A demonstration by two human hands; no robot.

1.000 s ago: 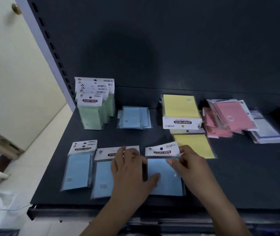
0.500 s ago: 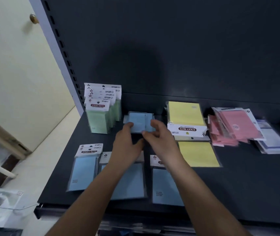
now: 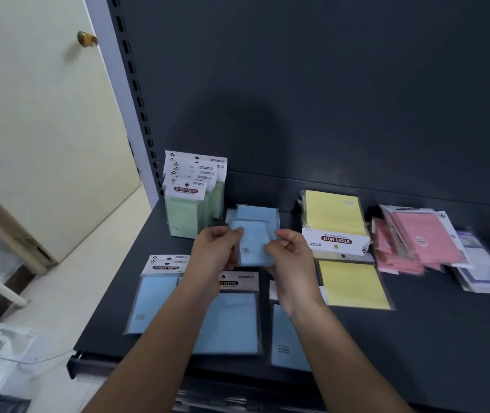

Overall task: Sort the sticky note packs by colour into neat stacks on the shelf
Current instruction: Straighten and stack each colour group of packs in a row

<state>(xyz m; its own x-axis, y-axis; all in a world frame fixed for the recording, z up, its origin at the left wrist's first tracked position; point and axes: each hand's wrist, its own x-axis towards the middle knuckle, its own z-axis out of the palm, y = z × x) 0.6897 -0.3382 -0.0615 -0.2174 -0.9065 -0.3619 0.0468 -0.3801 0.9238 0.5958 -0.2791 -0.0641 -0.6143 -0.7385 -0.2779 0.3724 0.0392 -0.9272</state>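
A: What writing can you read?

B: "STICKY NOTE" in red on the white header of the front one of the green packs (image 3: 184,217), which stand upright at the back left of the shelf (image 3: 446,338). The same words sit upside down on the header of the yellow stack (image 3: 333,211). The left blue pack (image 3: 155,302) in the front row shows them too. On the middle blue pack (image 3: 231,323) only "Y NOTE" clears the forearm. The smaller print is too blurred to read.

A: And the hands?

B: The left hand (image 3: 217,248) and right hand (image 3: 291,251) each have a grip pinched on one side of a small blue pack (image 3: 252,248). They hold it just in front of the blue pile (image 3: 255,214), between the green and yellow. I cannot tell whether it clears the pile.

A: What else is there?

B: The right blue pack (image 3: 288,341) is partly under the right forearm. A flat yellow pack (image 3: 354,284) lies beside it, with the pink packs (image 3: 422,236) further right.

A: What changed?

B: A second ago both hands were on the right blue pack in the front row. Half a second ago they had reached the blue pile at the back. Now they have drawn one small pack towards the person.
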